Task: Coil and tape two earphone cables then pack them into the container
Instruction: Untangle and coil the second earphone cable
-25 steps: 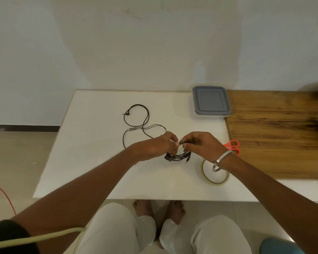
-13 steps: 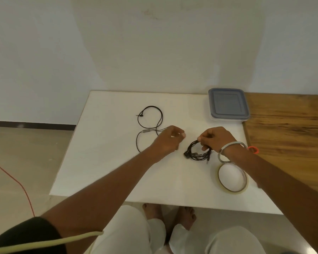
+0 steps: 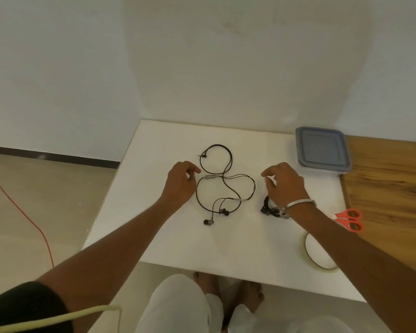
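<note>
Both hands have left the coiled cable point(image 3: 270, 209), now flanking the loose earphone point(image 3: 222, 186).

Right hand point(image 3: 283, 183) let go of the small coiled black earphone bundle point(image 3: 268, 209), now lying on the white table point(image 3: 159, 236). Both hands moved out to flank the loose black earphone cable point(image 3: 226, 181); left hand point(image 3: 180, 183) empty, fingers loosely curled.

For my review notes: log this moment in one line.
coiled earphone on table | loose earphone uncoiled | left hand, right hand empty | container lidded
</note>
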A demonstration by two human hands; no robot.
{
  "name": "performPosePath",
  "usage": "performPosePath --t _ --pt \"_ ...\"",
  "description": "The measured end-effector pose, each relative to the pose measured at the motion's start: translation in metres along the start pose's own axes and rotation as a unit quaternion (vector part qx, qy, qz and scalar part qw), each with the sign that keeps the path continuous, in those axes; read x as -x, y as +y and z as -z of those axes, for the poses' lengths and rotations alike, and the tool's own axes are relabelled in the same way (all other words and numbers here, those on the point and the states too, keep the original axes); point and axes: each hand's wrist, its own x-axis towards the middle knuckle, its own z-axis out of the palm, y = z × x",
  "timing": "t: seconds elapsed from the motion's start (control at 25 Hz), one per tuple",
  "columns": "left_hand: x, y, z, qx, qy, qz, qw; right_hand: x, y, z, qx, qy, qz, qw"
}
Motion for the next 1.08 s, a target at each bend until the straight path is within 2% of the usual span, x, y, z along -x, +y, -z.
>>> performPosePath --t 0.2,0.32,0.48,0.76,1.08 --pt "-0.003 -0.013 0.001 0.003 0.017 0.033 0.999 -0.016 -0.057 -0.026 0.008 -0.031 0.069 0.997" --pt "-0.015 -0.013 -0.001 0.004 0.024 0.024 0.999 -0.033 -0.083 -0.044 0.045 -0.05 0.094 0.993" --pt "-0.03 -0.013 -0.002 -0.005 0.029 0.017 0.999 -0.059 -0.107 -0.062 0.065 -0.038 0.109 0.991" --pt "-0.039 -0.008 -0.005 0.039 0.009 0.06 0.997 -0.101 -0.111 -0.078 0.133 -0.061 0.135 0.98" --pt "-0.043 -0.008 0.0 0.057 -0.02 0.071 0.996 -0.109 -0.107 -0.077 0.083 -0.067 0.162 0.981"
